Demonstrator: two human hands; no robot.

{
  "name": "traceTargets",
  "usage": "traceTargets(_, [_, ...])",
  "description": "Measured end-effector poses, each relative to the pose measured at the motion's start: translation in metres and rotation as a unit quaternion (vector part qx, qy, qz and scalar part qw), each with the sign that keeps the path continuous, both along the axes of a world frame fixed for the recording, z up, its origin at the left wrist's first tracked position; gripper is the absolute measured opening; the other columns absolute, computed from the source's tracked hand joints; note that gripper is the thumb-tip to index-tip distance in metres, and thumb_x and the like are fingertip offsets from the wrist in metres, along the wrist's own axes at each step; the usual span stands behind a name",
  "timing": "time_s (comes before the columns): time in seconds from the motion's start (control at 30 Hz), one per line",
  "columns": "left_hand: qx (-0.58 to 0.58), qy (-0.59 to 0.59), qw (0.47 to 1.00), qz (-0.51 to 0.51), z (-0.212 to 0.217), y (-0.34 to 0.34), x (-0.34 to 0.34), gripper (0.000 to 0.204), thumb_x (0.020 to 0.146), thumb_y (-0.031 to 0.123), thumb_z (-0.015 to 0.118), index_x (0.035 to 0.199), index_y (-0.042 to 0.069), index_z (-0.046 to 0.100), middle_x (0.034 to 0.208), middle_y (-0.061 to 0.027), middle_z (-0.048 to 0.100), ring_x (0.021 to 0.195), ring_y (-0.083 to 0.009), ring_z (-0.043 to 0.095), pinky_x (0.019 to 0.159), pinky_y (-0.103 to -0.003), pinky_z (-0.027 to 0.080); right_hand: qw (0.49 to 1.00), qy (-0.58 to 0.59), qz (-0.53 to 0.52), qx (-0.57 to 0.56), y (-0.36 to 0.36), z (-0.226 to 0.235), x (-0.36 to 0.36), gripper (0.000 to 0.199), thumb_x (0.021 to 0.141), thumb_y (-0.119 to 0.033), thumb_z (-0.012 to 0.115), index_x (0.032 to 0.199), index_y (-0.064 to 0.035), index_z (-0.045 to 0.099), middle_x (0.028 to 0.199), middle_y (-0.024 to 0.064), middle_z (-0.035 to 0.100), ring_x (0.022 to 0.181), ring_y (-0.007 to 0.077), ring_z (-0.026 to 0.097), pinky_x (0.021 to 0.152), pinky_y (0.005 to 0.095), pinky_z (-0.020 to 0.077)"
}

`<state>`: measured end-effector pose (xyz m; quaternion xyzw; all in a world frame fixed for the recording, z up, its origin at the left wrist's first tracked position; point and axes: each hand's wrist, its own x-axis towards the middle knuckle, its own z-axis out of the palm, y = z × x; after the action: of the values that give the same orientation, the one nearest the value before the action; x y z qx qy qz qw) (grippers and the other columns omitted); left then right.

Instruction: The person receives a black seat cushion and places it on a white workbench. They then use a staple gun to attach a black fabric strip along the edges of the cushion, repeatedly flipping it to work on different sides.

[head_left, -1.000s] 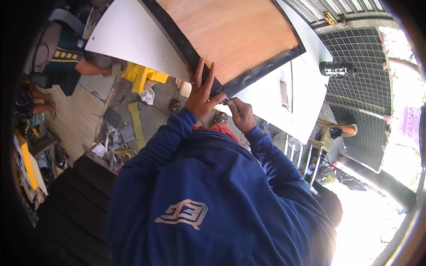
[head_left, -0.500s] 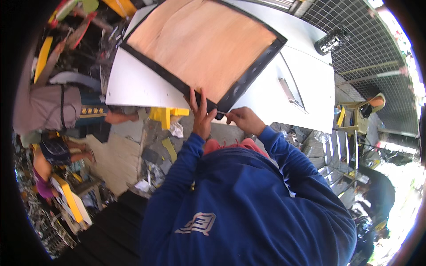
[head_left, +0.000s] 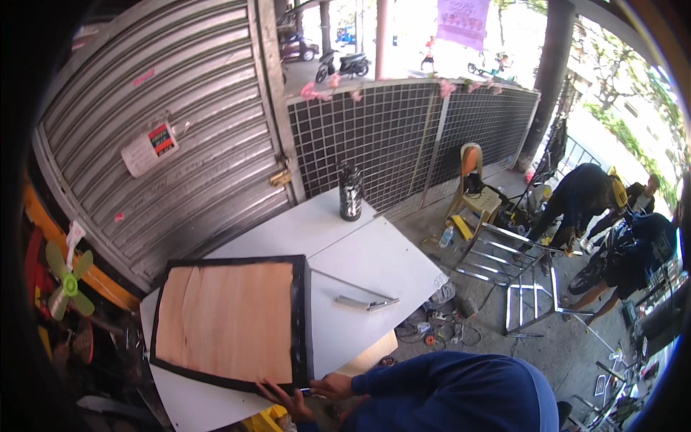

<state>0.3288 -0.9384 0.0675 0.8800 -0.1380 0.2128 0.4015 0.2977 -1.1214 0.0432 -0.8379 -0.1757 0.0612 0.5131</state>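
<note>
The left hand, fingers spread, is set against the near corner of the black-edged panel; a slim object is pinched in the right hand. The panel, supported on the white table, is judged stiff, fairly light, best held by opposite edges.

White table: black-edged wood panel; metallic piece to its right; dark bottle upright behind.

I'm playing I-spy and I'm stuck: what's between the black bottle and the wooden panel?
Just white tabletop lies between the bottle and the black-edged wooden panel; the head view shows it.
</note>
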Motion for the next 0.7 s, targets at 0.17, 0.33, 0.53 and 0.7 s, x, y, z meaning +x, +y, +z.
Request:
traceTargets(0.17, [-0.179, 0.001, 0.980, -0.085, 0.019, -0.017, -0.004, 0.063, 0.095, 0.043, 0.055, 0.145, 0.006, 0.050, 0.162, -0.0269, 0.020, 0.149, -0.0419, 0.022, 0.119, -0.056, 0.019, 0.998, -0.008, 0.047, 0.042, -0.011, -0.006, 0.003, 0.015, 0.100, -0.024, 0.052, 0.107, -0.0119, 0.058, 0.092, 0.0192, 0.065, 0.088, 0.0402, 0.065, 0.075, 0.0482, 0.0503])
traceTargets(0.33, [-0.046, 0.012, 0.997, -0.058, 0.024, 0.014, -0.050, 0.022, 0.092, 0.019, 0.065, 0.082, -0.001, 0.066, 0.121, -0.0205, 0.064, 0.118, -0.0396, 0.054, 0.107, -0.053, 0.037, 0.963, -0.214, 0.127, -0.108, -0.060, 0.023, -0.021, 0.044, 0.077, -0.024, 0.066, 0.120, -0.0178, 0.070, 0.095, 0.0160, 0.064, 0.092, 0.0360, 0.064, 0.081, 0.0466, 0.0511])
traceTargets(0.53, [0.353, 0.211, 0.910, 0.050, 0.002, 0.113, -0.087, 0.023, 0.090, 0.024, 0.064, 0.101, 0.005, 0.072, 0.090, -0.0143, 0.069, 0.092, -0.0369, 0.065, 0.082, -0.047, 0.049, 0.983, 0.070, 0.053, -0.164, -0.072, 0.089, -0.050, 0.021, 0.092, -0.021, 0.059, 0.101, -0.0035, 0.066, 0.096, 0.0171, 0.069, 0.089, 0.0366, 0.067, 0.075, 0.0453, 0.0519])
traceTargets(0.7, [0.099, 0.299, 0.949, 0.021, 0.033, 0.113, -0.042, 0.039, 0.090, 0.028, 0.068, 0.124, 0.010, 0.065, 0.108, -0.0138, 0.069, 0.106, -0.0362, 0.064, 0.095, -0.049, 0.044, 0.981, 0.160, -0.103, 0.043, -0.008, 0.105, -0.048, 0.030, 0.103, -0.023, 0.047, 0.097, 0.0011, 0.064, 0.087, 0.0122, 0.065, 0.076, 0.0195, 0.061, 0.072, 0.0362, 0.0491])
